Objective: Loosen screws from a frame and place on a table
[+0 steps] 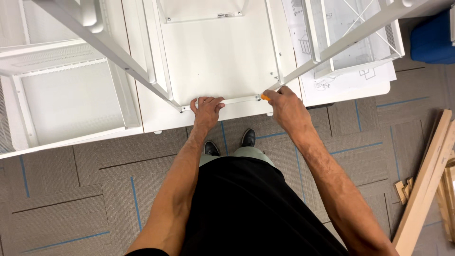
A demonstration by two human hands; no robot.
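While the left hand [207,108] presses its curled fingers on the lower crossbar [227,100] of the white metal frame [118,52], the right hand [287,105] pinches an orange-handled tool [264,97] at the bar's right corner, its grip closed around it. The frame lies on the white bench [156,118], legs already attached and slanting upward. Judging by this, the corner fastening remains unfinished; instruction sheets [350,78] lie beside it.
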